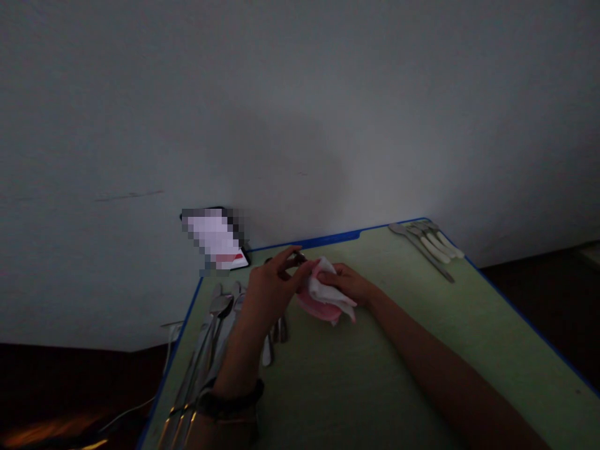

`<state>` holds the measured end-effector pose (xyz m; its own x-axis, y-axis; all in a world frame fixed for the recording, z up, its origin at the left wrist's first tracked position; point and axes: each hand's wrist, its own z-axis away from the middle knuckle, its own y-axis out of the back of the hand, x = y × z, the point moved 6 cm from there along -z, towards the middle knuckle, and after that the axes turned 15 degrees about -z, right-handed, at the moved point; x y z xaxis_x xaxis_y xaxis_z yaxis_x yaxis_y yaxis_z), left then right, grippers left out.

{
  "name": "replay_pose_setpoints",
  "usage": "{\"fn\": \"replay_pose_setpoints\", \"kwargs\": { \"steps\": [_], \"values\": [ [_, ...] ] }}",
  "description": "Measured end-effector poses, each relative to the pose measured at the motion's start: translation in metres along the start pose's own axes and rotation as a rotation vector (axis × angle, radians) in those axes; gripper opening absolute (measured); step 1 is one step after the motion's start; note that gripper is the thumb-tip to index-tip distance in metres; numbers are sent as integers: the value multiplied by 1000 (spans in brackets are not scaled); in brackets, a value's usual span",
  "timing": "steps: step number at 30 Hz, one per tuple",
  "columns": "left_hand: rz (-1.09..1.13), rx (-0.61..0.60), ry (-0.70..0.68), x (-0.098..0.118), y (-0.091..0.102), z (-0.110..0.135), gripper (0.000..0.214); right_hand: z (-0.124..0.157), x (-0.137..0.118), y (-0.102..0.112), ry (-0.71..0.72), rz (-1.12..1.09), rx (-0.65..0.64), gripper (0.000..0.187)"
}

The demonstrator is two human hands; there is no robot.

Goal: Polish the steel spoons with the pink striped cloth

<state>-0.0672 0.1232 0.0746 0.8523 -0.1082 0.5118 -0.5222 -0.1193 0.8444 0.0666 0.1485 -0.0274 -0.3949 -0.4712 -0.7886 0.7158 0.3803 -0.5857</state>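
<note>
A white cloth (327, 292) bunched over a pink object (319, 310), whose form is mostly hidden, lies at mid-table, held just above the surface. The right hand (349, 282) presses over the cloth in a close grip. The left hand (272, 290) makes a narrow pinch on a small dark piece (299, 257), just beside the cloth; its full shape is hidden. At the near left, metal spoons (216, 307) lie in a loose row, just beside the left wrist and its dark strap (232, 400). White-handled cutlery (434, 244) lies at the far right corner of the blue-edged green tabletop (375, 375). Beyond the far edge stands a pixelated object (214, 240).
</note>
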Motion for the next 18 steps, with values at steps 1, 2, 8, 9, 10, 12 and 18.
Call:
{"fn": "replay_pose_setpoints", "kwargs": {
  "steps": [1,2,8,9,10,12,18],
  "values": [
    [-7,7,-7,1,0,0,51,0,-1,0,11,5,11,42],
    [-14,11,-11,2,0,0,50,0,-1,0,20,11,22,42],
    [-44,18,10,0,-3,0,48,-3,2,3,41,54,41,43],
    [-41,21,14,-1,-4,0,48,-4,4,4,40,65,35,42],
    [-36,24,18,-2,-3,-1,48,-5,4,4,38,75,27,40],
    [-29,39,38,-4,-1,-1,49,-5,6,5,31,103,12,37],
    [-12,133,170,-21,21,-1,46,-3,6,0,-2,260,-67,35]
  ]
}}
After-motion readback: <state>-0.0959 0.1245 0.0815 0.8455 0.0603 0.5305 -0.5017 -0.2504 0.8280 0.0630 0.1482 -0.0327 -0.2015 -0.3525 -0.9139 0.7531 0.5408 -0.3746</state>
